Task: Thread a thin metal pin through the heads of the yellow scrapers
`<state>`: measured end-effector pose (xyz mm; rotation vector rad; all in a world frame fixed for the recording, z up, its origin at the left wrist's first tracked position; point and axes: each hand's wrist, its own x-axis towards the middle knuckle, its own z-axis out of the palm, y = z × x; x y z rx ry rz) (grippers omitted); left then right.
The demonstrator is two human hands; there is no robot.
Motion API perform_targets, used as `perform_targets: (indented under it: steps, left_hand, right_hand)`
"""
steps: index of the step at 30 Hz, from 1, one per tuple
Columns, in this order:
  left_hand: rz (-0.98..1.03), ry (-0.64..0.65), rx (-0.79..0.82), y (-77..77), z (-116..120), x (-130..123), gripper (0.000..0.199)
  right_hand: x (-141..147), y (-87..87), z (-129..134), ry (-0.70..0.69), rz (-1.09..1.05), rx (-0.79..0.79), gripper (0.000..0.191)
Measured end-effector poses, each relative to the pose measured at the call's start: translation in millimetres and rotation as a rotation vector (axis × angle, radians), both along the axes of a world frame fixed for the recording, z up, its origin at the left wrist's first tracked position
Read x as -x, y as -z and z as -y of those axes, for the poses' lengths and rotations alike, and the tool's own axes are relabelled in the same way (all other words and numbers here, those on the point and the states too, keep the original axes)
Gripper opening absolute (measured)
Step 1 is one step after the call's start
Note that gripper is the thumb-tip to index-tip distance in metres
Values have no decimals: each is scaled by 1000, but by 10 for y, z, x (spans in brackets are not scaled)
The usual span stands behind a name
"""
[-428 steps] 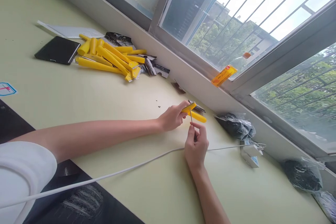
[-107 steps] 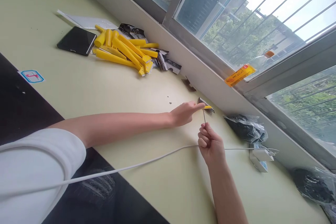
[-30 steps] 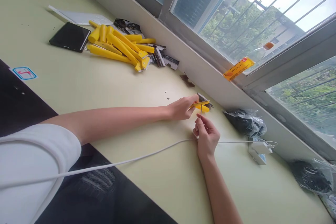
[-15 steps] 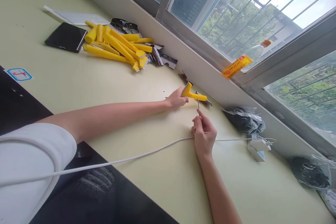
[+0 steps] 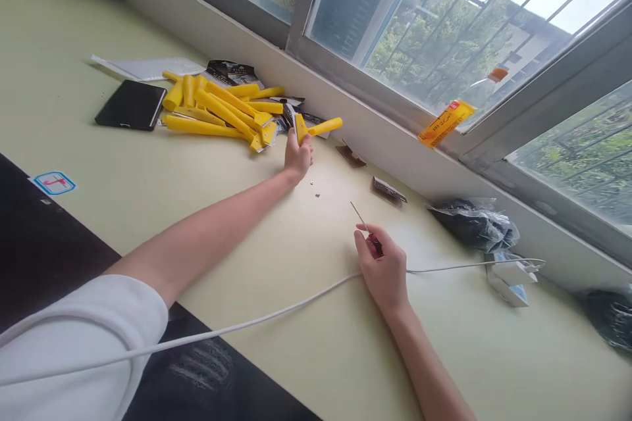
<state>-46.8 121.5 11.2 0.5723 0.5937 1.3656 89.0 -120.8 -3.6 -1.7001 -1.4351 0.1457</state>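
One yellow plastic scraper [image 5: 326, 126] clamped in the fingers of the left hand [image 5: 298, 158], long handle pointing off to their right; matching scraper heap [image 5: 217, 105] just left of them, well apart from the right hand [image 5: 386, 268], fingers closed around a slim dark-red-handled screwdriver [image 5: 374, 243].

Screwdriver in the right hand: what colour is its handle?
Dark red, where the screwdriver handle shows in the right hand; head view.

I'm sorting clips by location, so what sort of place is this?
Probably an indoor workspace: a flat, pale-green tabletop runs beside a grey-framed glass window, and a pile of yellow, long-handled plastic tools lies on it.
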Motion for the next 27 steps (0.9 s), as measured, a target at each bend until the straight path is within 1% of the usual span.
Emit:
perform_targets:
  steps: [1, 3, 5, 7, 10, 12, 14, 16, 21, 24, 27]
  left_hand:
    - [-53, -33, -25, 13, -35, 15, 16]
    - [-120, -57, -59, 41, -80, 20, 13]
    - [-127, -23, -55, 65, -108, 9, 13]
    - [-114, 25, -44, 76, -130, 0, 16]
    - [-90, 78, -29, 74, -154, 2, 25]
    - [-89, 93, -29, 72, -161, 7, 30]
    - [-104, 98, -44, 78, -165, 9, 33]
    - [-115, 106, -66, 89, -173, 7, 36]
    - [-83, 161, -89, 113, -200, 23, 37]
    - [-45, 212, -88, 98, -189, 55, 30]
    - [-27, 260, -91, 62, -158, 92, 24]
  right_hand:
    - [24, -3, -11, -3, 3, 2, 26]
    - [81, -26, -74, -15, -26, 34, 23]
    - [145, -70, -219, -51, -82, 94, 23]
    - [208, -121, -455, -118, -127, 134, 25]
    - [293, -150, -901, -186, -148, 70, 29]
    - [341, -120, -1159, -171, -161, 42, 34]
    - [374, -65, -1318, -153, -141, 49, 37]
    - [383, -13, -1369, -138, -113, 44, 39]
    - [350, 31, -1289, -138, -68, 46, 43]
    - [375, 21, -1268, -126, 53, 109, 43]
    - [426, 3, -1277, -104, 210, 188, 38]
